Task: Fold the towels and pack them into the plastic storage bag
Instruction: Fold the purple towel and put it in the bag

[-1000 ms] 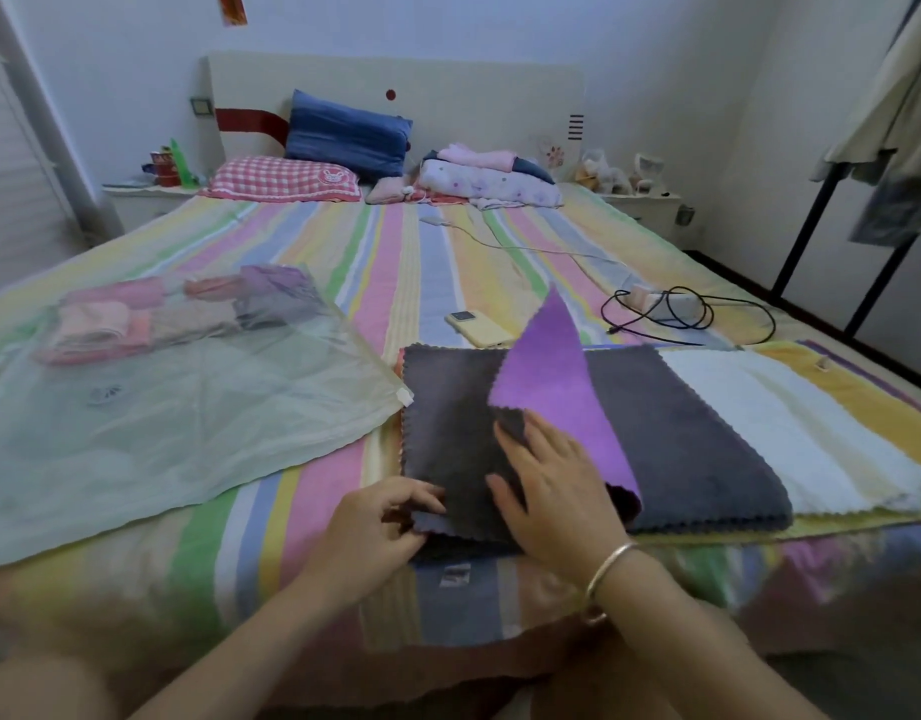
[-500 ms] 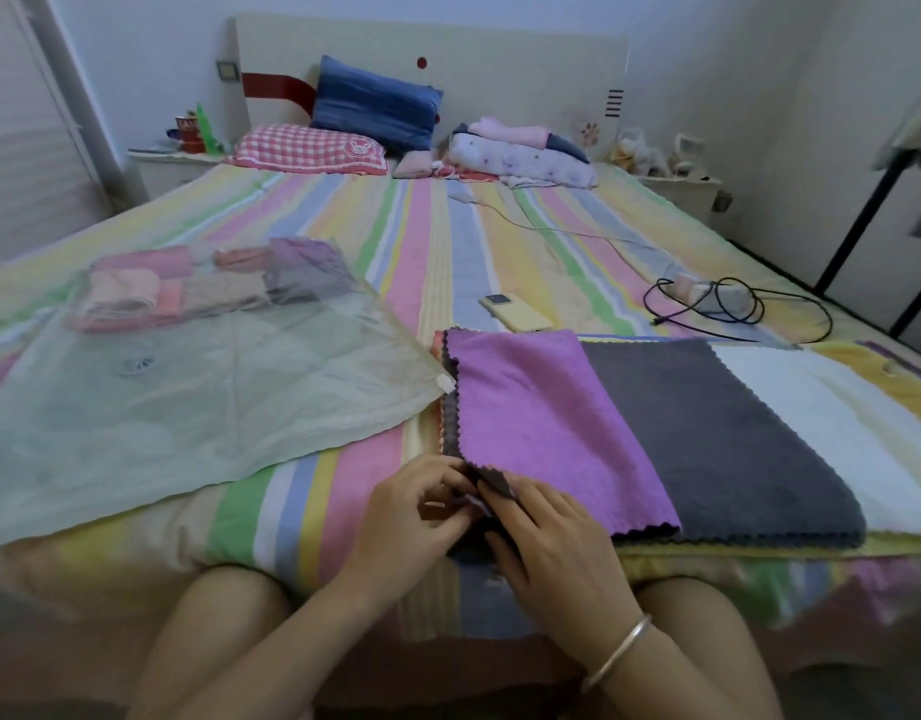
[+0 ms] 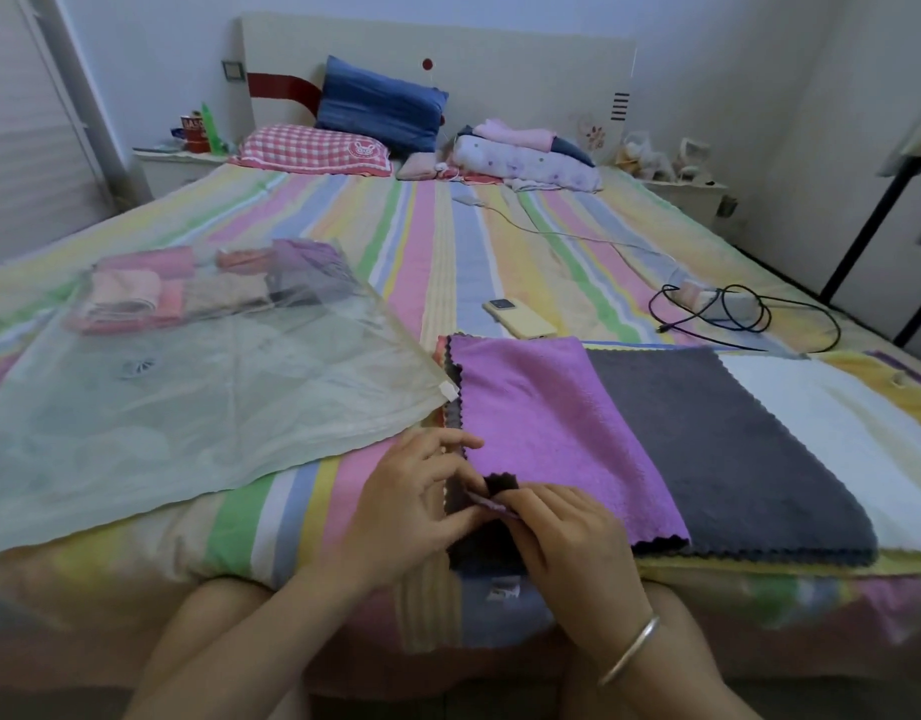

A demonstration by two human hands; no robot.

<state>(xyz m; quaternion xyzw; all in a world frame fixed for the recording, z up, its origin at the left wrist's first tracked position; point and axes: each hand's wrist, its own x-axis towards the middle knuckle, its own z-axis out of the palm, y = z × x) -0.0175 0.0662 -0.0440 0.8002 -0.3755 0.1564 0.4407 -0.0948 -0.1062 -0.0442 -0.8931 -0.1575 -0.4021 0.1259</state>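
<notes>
- Now my left grip (image 3: 411,491) and right grip (image 3: 567,532) both pinch the purple towel (image 3: 552,423) at its seven-o'clock corner.
- Plastic storage bag (image 3: 188,407) lies at ten o'clock — on the bed (image 3: 500,252).

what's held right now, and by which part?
The purple towel, at its near-left corner, pinched by the left hand and right hand; the grey towel corner seems caught in too.

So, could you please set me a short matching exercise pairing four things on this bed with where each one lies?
1 purple towel
2 white towel
3 phone
4 plastic storage bag

A left side of the bed
B right of the grey towel
C near corner pinched by the right hand
D just beyond the purple towel's far edge

Pairs: 1-C, 2-B, 3-D, 4-A
</notes>
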